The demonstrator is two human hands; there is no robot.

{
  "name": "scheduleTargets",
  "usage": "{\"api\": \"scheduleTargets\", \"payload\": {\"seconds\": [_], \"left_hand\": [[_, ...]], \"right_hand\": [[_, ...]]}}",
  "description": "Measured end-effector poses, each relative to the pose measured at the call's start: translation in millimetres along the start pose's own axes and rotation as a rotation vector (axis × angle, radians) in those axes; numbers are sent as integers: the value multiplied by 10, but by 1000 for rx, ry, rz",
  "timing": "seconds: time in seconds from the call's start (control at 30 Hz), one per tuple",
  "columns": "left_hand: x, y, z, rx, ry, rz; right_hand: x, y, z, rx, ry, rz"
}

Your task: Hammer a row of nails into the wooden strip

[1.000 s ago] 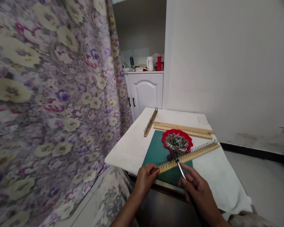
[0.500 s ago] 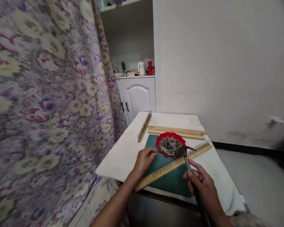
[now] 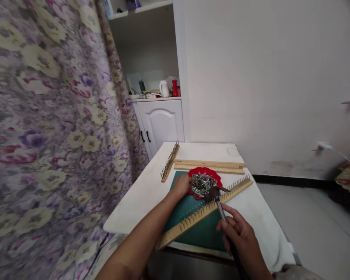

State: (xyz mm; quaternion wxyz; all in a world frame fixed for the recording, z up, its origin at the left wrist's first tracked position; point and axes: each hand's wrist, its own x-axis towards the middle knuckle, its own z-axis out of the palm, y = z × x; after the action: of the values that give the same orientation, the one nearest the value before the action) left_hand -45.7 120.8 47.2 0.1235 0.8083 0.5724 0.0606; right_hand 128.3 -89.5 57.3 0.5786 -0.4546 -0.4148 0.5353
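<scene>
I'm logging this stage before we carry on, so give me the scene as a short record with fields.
Left hand: at the left edge of the red dish; whether it holds a nail is unclear
Right hand: holding the hammer
Near strip: wood, slantwise over the green mat, nails standing along most of it
Dish contents: loose nails
Far-left strip: nails standing along it
Behind dish: plain-looking wooden strips

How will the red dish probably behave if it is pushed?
The red dish likely feels heavy for its size, being heaped with metal nails. Looking wide and low, it should slide rather than tip. The loose, crisscrossed nails may shift.
</scene>
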Motion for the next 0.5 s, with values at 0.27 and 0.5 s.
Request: {"api": "scheduleTargets", "payload": {"seconds": [0.27,0.5], "left_hand": [[123,100,-20,116,-81,51],[219,118,-147,142,-112,146]], "right_hand": [[-1,12,-13,3,-2,14],[8,-14,4,2,5,33]]}}
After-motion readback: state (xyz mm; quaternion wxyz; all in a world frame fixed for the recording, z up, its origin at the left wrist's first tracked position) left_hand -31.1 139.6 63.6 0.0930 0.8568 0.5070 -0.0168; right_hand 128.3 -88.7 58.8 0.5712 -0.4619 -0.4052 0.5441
